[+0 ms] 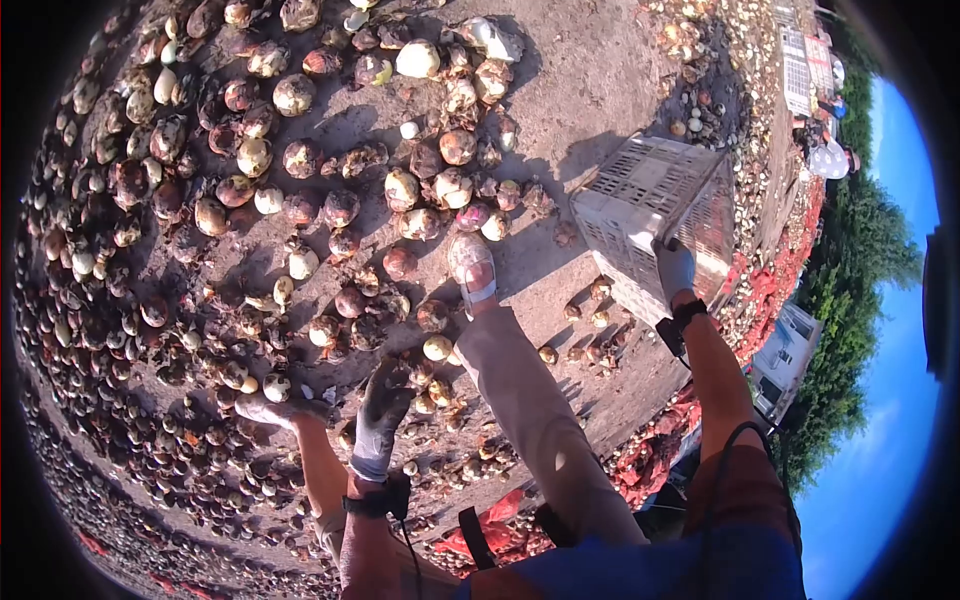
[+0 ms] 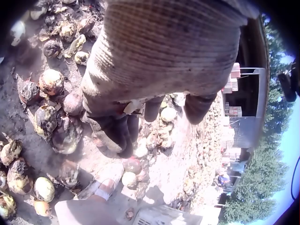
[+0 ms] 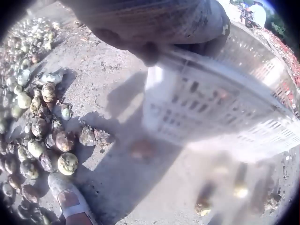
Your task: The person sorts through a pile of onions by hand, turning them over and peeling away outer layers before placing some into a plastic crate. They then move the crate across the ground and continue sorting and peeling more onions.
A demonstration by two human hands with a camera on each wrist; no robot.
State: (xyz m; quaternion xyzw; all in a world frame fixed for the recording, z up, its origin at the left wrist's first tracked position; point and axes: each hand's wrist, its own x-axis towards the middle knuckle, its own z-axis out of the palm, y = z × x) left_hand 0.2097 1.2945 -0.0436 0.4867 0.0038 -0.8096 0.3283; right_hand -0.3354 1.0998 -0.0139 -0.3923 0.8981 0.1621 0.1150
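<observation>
My right hand [image 1: 677, 268], in a pale glove, grips the rim of a whitish slatted plastic crate [image 1: 640, 185]. In the right wrist view the crate [image 3: 201, 103] is tilted, and the gloved right hand [image 3: 159, 23] lies over its upper edge. My left hand [image 1: 380, 415] wears a grey glove with dark fingers and hangs over the onions near my feet. Seen from the left wrist, that left hand [image 2: 154, 65] has loosely bent fingers [image 2: 199, 108] pointing down, with no object visible in them. Onions [image 1: 420, 190] with dry, dirty skins lie below and around it.
One shoe [image 1: 472, 265] stands among the onions; the other foot [image 1: 275, 405] is beside my left hand. Red netting [image 1: 650, 450] lies along one side. Further off are stacked crates [image 1: 800, 65], a person [image 1: 830, 160], a parked vehicle [image 1: 785, 360] and trees [image 1: 850, 290].
</observation>
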